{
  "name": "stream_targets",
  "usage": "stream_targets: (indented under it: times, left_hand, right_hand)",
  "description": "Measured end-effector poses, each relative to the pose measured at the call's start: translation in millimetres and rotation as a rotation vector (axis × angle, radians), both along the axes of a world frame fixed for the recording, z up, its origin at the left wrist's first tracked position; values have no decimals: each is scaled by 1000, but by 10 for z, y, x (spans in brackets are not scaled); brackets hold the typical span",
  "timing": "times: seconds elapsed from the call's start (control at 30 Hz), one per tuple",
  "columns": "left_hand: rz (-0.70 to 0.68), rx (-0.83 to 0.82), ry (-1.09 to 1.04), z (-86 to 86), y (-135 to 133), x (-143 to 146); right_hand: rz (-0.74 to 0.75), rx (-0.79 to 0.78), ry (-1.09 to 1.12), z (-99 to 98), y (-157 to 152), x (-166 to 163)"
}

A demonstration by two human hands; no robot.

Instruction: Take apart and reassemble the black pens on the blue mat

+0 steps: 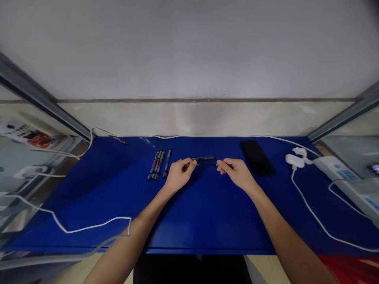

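Observation:
Both my hands rest on a blue table [189, 213], fingers pinched. My left hand [178, 174] grips a thin dark pen part [192, 163] whose tip points right. My right hand [235, 171] pinches another small dark pen piece [213, 164] pointing left; the two pieces nearly meet between the hands. Just behind them lies a black pen [204, 158] flat on the table. Left of my left hand, several pens [160, 163] lie side by side.
A black phone [257, 157] lies face up right of my right hand. A white charger [293, 159] and cables [310, 209] run to a white power strip [334, 167] at the right. Another white cable [89, 227] loops at the front left. A lone pen [118, 139] lies back left.

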State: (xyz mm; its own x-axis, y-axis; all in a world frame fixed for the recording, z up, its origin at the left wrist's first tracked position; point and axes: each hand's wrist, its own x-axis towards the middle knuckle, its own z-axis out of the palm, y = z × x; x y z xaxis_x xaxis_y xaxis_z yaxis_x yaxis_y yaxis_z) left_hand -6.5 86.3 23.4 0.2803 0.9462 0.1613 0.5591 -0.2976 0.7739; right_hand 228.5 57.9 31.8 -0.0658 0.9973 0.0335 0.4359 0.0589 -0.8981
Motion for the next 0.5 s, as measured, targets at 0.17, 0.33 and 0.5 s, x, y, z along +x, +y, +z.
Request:
stream_targets:
  times: [0.17,0.33,0.5]
  left_hand:
    - [-12,28,29,-16,7,-4]
    - [-69,104,137,-30,-2,5]
    - [-120,209,270,-23,-29,25]
  right_hand:
    - [-3,35,47,2,-6,-13]
    - [-9,23,7,16,-14,-13]
    - [12,61,24,-4,-6,-22]
